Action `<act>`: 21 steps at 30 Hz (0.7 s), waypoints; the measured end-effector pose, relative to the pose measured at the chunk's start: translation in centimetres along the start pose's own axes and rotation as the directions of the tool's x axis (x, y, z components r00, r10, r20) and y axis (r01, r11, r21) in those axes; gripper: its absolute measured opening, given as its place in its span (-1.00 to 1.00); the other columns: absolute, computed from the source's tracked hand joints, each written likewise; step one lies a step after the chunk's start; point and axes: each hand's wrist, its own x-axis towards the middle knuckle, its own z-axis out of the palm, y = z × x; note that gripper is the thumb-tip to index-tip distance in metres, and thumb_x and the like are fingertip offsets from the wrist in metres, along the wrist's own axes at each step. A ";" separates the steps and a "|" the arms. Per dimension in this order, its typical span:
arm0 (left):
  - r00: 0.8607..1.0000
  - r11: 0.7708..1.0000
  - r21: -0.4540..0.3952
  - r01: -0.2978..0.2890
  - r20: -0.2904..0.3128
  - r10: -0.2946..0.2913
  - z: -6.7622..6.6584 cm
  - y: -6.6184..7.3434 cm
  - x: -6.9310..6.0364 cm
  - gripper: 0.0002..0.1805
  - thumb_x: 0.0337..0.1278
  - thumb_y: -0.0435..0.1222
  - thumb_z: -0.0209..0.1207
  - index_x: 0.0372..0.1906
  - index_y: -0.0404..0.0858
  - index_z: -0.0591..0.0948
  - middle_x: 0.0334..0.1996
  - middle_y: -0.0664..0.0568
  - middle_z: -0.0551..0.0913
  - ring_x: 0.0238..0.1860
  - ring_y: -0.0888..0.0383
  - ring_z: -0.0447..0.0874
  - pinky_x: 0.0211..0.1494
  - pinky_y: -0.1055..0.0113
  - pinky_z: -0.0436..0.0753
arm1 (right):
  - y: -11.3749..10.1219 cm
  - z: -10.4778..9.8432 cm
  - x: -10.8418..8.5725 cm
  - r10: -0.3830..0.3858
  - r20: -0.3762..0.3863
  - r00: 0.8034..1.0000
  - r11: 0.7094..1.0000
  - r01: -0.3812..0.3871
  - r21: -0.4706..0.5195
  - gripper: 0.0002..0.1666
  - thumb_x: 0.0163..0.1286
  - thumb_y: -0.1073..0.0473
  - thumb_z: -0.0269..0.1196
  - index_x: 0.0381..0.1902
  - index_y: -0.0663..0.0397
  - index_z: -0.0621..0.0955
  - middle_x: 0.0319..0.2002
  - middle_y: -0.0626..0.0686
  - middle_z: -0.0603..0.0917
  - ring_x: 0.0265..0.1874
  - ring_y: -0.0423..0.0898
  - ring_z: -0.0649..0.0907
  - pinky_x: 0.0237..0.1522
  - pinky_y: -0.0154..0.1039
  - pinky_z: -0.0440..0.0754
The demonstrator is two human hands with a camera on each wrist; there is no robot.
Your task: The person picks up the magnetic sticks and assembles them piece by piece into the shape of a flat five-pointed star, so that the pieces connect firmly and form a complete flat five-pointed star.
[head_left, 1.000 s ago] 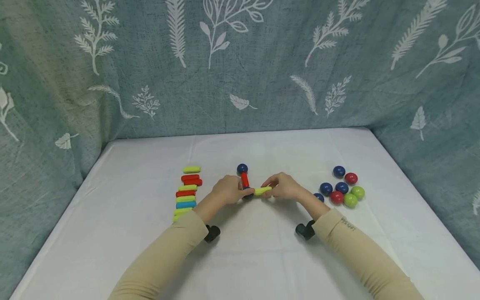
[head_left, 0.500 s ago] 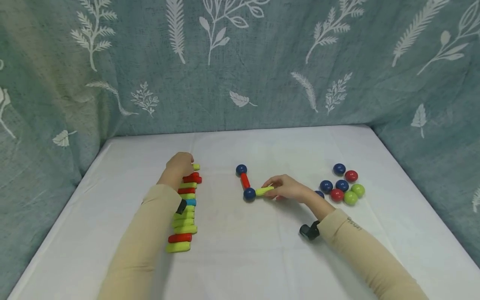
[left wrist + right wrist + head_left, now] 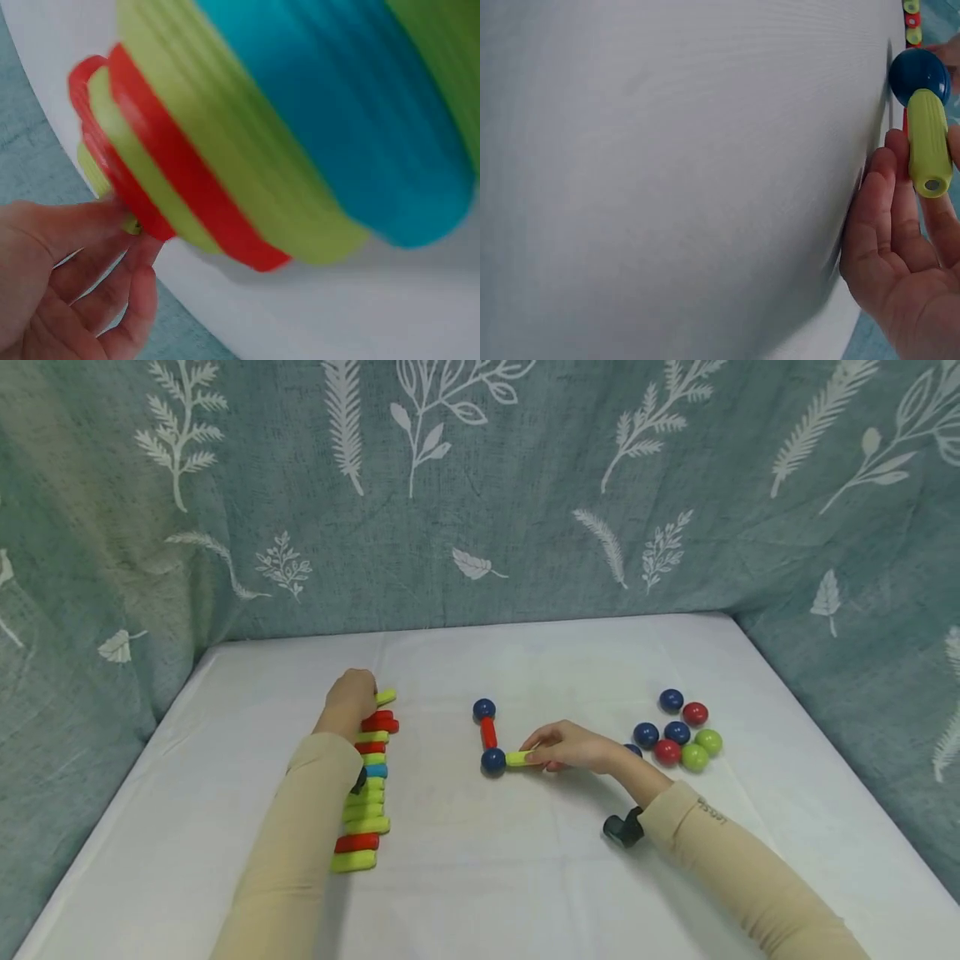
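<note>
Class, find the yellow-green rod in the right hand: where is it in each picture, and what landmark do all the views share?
Head: the yellow-green rod is near the middle, between a dark blue ball and the right hand.
Left wrist: not in it.
Right wrist: upper right edge.
Landmark: the row of rods, tiny at the right wrist view's top right.

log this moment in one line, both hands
left hand: pinches far lime stick | right hand: holds central lime stick touching near blue ball | red stick: between it and far blue ball
</note>
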 end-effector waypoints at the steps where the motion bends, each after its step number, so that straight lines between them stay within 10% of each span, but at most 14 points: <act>1: 1.000 1.000 0.005 -0.005 -0.010 0.005 -0.1 0.2 0.0 -0.72 0.09 -0.50 0.05 -0.08 -0.55 0.52 -0.15 -0.32 0.56 -0.24 -0.06 0.47 -0.08 0.16 0.54 | 0.1 0.0 0.0 -0.001 0.003 1.000 1.000 0.001 0.005 -0.62 0.27 0.17 0.18 -0.01 0.26 0.54 -0.23 0.05 0.58 -0.40 -0.14 0.50 -0.33 -0.36 0.50; 7: 0.996 0.998 0.036 -0.044 -0.077 0.046 0.0 2.5 0.9 -0.69 0.07 -0.43 0.10 -0.07 -0.51 0.55 -0.13 -0.30 0.57 -0.16 -0.09 0.52 -0.03 0.13 0.51 | 0.3 0.1 0.1 -0.003 -0.004 1.000 1.000 0.003 0.020 -0.63 0.28 0.17 0.17 0.00 0.26 0.53 -0.22 0.05 0.58 -0.39 -0.14 0.49 -0.32 -0.36 0.49; 21: 0.988 0.963 -0.224 -0.150 -0.054 0.142 3.5 9.8 3.3 -0.64 0.20 -0.28 0.07 0.06 -0.37 0.52 -0.08 -0.15 0.56 -0.10 0.01 0.48 0.03 0.20 0.48 | 0.6 0.1 0.0 -0.039 -0.026 0.999 0.999 0.039 0.020 -0.63 0.28 0.18 0.17 0.00 0.27 0.54 -0.25 0.05 0.58 -0.41 -0.15 0.49 -0.36 -0.35 0.47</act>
